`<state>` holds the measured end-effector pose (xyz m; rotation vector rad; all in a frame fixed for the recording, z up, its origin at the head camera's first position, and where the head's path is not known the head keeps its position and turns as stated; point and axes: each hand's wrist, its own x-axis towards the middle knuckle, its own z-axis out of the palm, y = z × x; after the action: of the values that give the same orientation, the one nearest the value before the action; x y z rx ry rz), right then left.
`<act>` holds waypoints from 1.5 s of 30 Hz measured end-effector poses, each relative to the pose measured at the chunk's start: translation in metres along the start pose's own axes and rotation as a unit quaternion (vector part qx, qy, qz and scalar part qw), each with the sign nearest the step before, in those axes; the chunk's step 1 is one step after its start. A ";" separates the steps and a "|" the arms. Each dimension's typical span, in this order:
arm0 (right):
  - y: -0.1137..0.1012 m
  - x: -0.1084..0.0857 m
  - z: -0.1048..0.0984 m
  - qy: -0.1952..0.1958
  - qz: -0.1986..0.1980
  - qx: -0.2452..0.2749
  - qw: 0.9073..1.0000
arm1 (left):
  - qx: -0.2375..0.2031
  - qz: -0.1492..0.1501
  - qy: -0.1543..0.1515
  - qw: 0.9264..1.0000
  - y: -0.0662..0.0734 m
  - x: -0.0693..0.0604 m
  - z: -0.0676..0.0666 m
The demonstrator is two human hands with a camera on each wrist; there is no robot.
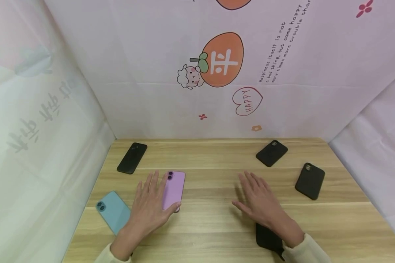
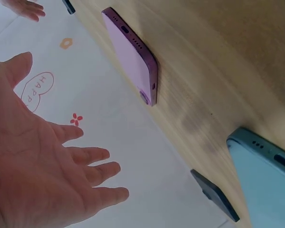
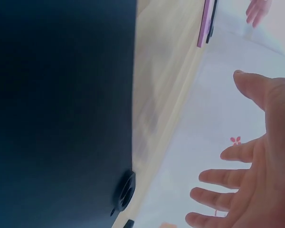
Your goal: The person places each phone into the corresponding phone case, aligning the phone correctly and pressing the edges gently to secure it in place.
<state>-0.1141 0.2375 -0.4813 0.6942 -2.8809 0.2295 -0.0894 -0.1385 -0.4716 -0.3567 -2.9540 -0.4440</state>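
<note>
My left hand hovers with fingers spread, above the table and overlapping a lilac phone in the head view. The left wrist view shows a gap between this hand and the lilac phone. A light blue phone lies beside the left wrist, partly covered by it. Over the table on the right, my right hand holds nothing, its fingers extended. Under the right wrist is a black phone or case, mostly hidden; its dark surface fills the left of the right wrist view.
At the back left of the wooden table lies a black phone. Two black phones or cases with camera cutouts, one at the back and one nearer, lie on the right. Printed white cloth walls the table in.
</note>
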 end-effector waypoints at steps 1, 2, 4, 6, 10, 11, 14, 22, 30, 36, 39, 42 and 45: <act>0.001 -0.002 0.000 -0.003 0.005 -0.001 1.000 | -0.003 -0.001 0.001 1.000 0.000 0.000 0.000; 0.003 -0.003 0.000 -0.004 0.010 -0.001 1.000 | -0.004 -0.002 0.002 1.000 0.000 0.000 0.001; 0.005 -0.007 0.000 -0.007 0.020 -0.002 1.000 | -0.008 -0.004 0.003 1.000 -0.001 0.000 0.002; 0.008 -0.010 -0.001 -0.010 0.029 -0.005 1.000 | -0.009 -0.007 0.003 1.000 -0.001 0.001 0.003; 0.012 -0.017 -0.004 -0.015 0.054 -0.005 0.998 | -0.021 -0.022 -0.008 1.000 -0.001 0.001 0.006; 0.014 -0.018 -0.004 -0.017 0.063 -0.007 0.998 | -0.026 -0.028 -0.010 0.999 -0.001 0.002 0.007; 0.018 -0.024 -0.006 -0.025 0.103 -0.012 0.994 | -0.043 -0.053 -0.020 0.997 0.000 0.003 0.010; 0.031 -0.040 -0.005 -0.075 0.220 0.007 0.973 | -0.048 -0.097 -0.035 0.994 0.002 0.011 0.016; 0.034 -0.050 -0.002 -0.122 0.271 0.013 0.955 | -0.041 -0.115 -0.059 0.991 0.003 0.019 0.026; 0.031 -0.050 0.002 -0.132 0.271 0.018 0.953 | -0.023 -0.125 -0.088 0.988 0.005 0.024 0.035; 0.028 -0.049 0.002 -0.142 0.273 0.022 0.951 | -0.020 -0.123 -0.092 0.988 0.008 0.027 0.038; 0.026 -0.047 0.003 -0.150 0.276 0.026 0.949 | -0.013 -0.122 -0.090 0.988 0.012 0.030 0.039; 0.024 -0.046 0.002 -0.154 0.274 0.031 0.949 | -0.007 -0.124 -0.087 0.988 0.014 0.032 0.041</act>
<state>-0.0850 0.2788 -0.4955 -0.0992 -3.3199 0.3036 -0.1209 -0.1061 -0.5015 -0.0288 -3.1823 -0.4833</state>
